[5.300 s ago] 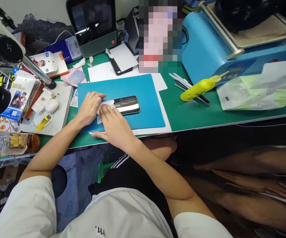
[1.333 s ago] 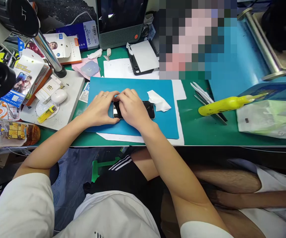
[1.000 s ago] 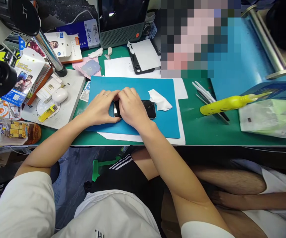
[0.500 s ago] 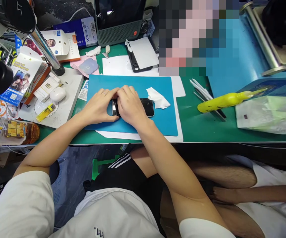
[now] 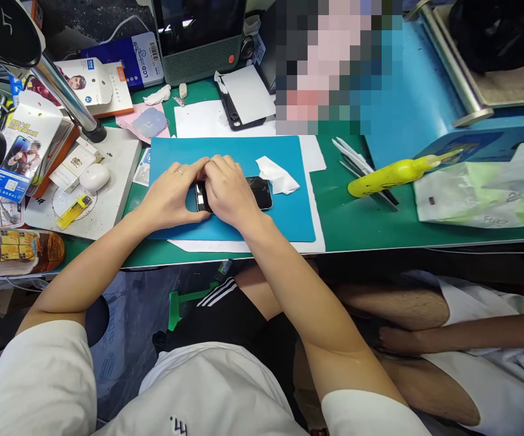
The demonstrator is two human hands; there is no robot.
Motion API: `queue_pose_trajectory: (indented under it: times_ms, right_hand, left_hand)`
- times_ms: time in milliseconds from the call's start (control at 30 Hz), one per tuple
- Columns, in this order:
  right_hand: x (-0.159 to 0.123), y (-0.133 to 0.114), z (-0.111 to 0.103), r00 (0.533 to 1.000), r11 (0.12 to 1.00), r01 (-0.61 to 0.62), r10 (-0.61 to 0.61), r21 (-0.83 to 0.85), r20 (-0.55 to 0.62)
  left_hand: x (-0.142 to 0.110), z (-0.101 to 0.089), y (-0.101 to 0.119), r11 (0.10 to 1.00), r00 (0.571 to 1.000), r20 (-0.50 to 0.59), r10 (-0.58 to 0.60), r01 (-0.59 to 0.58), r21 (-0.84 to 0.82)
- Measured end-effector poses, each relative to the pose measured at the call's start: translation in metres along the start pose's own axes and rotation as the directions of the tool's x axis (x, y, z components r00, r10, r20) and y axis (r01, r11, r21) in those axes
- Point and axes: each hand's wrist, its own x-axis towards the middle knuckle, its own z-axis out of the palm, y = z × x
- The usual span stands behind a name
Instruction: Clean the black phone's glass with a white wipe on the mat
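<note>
Phone of glossy black glass (image 5: pixel 262 192) lies flat, apparently steadied by the spread left hand (image 5: pixel 164 198), the right hand (image 5: pixel 228 192) curled over it, grip hidden.

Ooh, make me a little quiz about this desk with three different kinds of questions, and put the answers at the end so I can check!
1. True or false: the left hand wears a ring.

2. Which of these lies on the blue mat?
a) yellow bottle
b) white tissue
c) pink paper

3. Fill in the blank: the ____ hand covers the middle of the black phone.

Key:
1. True.
2. b
3. right (the right hand)
</note>
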Motion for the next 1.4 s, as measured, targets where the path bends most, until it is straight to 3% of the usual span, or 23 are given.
queue_pose_trajectory:
  times_ms: [600,933,1067,1167,1267,1400]
  right_hand:
    - [0.000,-0.001,-0.005,1.000,0.999,-0.002,0.003,0.035,-0.012]
    - [0.001,-0.005,-0.016,1.000,0.999,0.009,-0.007,0.049,-0.025]
    - [-0.003,-0.005,-0.032,0.999,0.996,-0.009,0.013,0.089,-0.047]
    - [-0.013,0.011,-0.055,0.985,0.986,-0.021,0.049,0.168,-0.163]
    - [-0.029,0.042,-0.075,0.940,0.969,-0.138,0.193,0.204,-0.282]
    - [-0.049,0.081,-0.076,0.881,0.947,-0.251,0.309,0.201,-0.358]
  left_hand:
    - [0.002,-0.001,-0.004,0.999,0.999,-0.018,0.043,-0.043,0.008]
    - [0.000,-0.002,-0.003,0.999,0.997,-0.060,0.040,-0.038,0.028]
    - [-0.001,-0.005,0.000,1.000,0.999,-0.037,0.003,-0.002,0.018]
    - [0.000,-0.006,0.000,0.999,0.997,-0.054,-0.049,0.049,0.006]
    - [0.001,-0.005,-0.001,0.993,0.988,-0.099,-0.118,0.118,-0.005]
    - [0.003,-0.004,-0.004,0.977,0.963,-0.166,-0.213,0.214,-0.013]
